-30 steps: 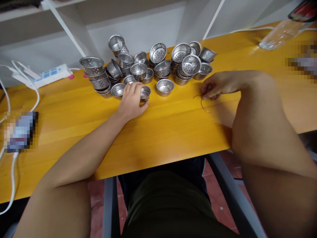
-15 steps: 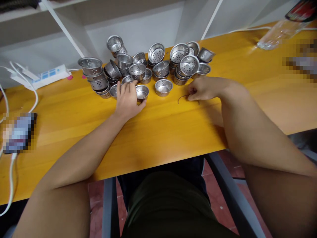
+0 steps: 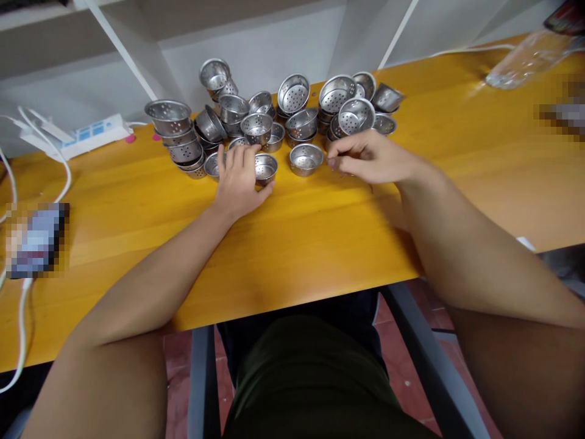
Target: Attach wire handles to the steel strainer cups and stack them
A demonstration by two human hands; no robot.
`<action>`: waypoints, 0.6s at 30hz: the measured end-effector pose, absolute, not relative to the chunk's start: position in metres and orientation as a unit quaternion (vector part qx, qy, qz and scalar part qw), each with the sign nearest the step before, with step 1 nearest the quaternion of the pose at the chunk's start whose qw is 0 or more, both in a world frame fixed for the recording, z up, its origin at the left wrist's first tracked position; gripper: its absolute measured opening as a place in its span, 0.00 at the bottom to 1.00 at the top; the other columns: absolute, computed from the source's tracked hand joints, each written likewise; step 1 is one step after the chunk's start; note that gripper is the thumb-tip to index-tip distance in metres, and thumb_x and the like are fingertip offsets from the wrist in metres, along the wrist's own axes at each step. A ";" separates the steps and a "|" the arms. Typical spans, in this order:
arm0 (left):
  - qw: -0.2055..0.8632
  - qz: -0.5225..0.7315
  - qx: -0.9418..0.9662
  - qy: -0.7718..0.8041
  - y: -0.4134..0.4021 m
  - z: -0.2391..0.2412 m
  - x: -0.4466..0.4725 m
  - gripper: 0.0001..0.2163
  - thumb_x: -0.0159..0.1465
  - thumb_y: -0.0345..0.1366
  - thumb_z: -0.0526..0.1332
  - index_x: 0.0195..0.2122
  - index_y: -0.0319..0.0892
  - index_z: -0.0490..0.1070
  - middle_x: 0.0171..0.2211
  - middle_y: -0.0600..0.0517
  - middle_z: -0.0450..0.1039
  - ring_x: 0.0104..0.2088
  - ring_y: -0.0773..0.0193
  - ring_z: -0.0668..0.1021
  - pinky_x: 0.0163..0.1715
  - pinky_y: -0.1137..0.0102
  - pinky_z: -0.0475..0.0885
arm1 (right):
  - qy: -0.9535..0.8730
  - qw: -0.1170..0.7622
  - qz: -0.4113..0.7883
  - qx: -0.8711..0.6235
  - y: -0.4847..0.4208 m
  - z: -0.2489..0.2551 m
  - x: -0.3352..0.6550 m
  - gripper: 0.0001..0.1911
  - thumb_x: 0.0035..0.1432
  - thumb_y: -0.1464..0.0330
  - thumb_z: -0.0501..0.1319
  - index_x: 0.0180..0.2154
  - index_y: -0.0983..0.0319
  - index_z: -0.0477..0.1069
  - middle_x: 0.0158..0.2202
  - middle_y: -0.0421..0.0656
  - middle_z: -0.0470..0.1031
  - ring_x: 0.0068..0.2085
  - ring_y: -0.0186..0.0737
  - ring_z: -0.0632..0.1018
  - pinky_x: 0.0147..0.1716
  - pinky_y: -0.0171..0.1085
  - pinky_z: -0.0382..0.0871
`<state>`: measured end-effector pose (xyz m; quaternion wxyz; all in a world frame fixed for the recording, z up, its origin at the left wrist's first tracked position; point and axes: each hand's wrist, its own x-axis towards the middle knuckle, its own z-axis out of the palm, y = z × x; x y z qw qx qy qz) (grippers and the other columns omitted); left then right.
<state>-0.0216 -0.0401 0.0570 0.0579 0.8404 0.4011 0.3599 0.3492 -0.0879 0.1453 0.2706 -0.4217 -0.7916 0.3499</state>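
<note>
Small perforated metal cups (image 3: 302, 125) stand in stacks and loose groups along the back of the table. My left hand (image 3: 237, 183) reaches over the front row. Its fingers and thumb lie around one perforated metal cup (image 3: 265, 168), whose left side they cover. My right hand (image 3: 365, 157) is closed, thumb against fingers, on a thin, curved brown strand (image 3: 372, 188) that is mostly hidden by the hand. Just left of those fingertips, a single upright cup (image 3: 306, 160) sits on the wood, apart from the left hand.
The yellow wooden table (image 3: 292, 244) has a power strip (image 3: 94, 137) with white cables at back left. A blurred phone (image 3: 39, 241) lies at the left. A clear plastic bottle (image 3: 525, 61) lies at back right. White shelving (image 3: 247, 55) rises behind the cups.
My right hand has moved left with the brown strand, closer to the single upright cup. My left hand stays at the same cup. The whole view has shifted slightly.
</note>
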 end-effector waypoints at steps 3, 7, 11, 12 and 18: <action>0.040 0.324 0.840 0.433 -0.046 0.065 -0.021 0.27 0.75 0.56 0.83 0.67 0.49 0.82 0.77 0.35 0.81 0.85 0.19 0.75 0.96 0.14 0.44 | -0.784 0.358 0.315 -0.397 -0.081 0.131 0.344 0.32 0.69 0.32 0.82 0.37 0.52 0.82 0.36 0.43 0.80 0.38 0.49 0.74 0.40 0.49 0.72; 0.013 0.272 0.857 0.438 -0.052 0.072 -0.018 0.10 0.77 0.44 0.80 0.51 0.48 0.84 0.74 0.39 0.84 0.84 0.25 0.78 0.97 0.18 0.48 | -0.779 0.424 0.277 -0.370 -0.069 0.120 0.352 0.33 0.68 0.31 0.85 0.36 0.51 0.85 0.37 0.46 0.82 0.38 0.49 0.76 0.37 0.51 0.73; 0.030 0.302 0.884 0.355 -0.051 0.071 -0.016 0.06 0.81 0.42 0.76 0.51 0.48 0.84 0.75 0.38 0.84 0.82 0.29 0.81 0.94 0.22 0.63 | -0.758 0.475 0.275 -0.352 -0.064 0.117 0.359 0.32 0.69 0.34 0.87 0.37 0.51 0.84 0.34 0.44 0.80 0.35 0.44 0.74 0.37 0.51 0.76; 0.038 0.315 0.887 0.334 -0.051 0.071 -0.016 0.07 0.83 0.43 0.75 0.53 0.48 0.84 0.77 0.37 0.82 0.82 0.30 0.81 0.93 0.24 0.67 | -0.752 0.482 0.278 -0.352 -0.062 0.117 0.360 0.32 0.69 0.33 0.87 0.37 0.51 0.84 0.33 0.43 0.80 0.34 0.43 0.73 0.37 0.50 0.77; 0.086 0.391 0.873 0.279 -0.049 0.073 -0.013 0.18 0.86 0.60 0.73 0.59 0.50 0.83 0.87 0.38 0.70 0.90 0.30 0.75 0.93 0.26 0.71 | -0.723 0.514 0.301 -0.350 -0.054 0.107 0.357 0.35 0.60 0.33 0.93 0.41 0.53 0.85 0.33 0.40 0.83 0.30 0.37 0.77 0.30 0.45 0.77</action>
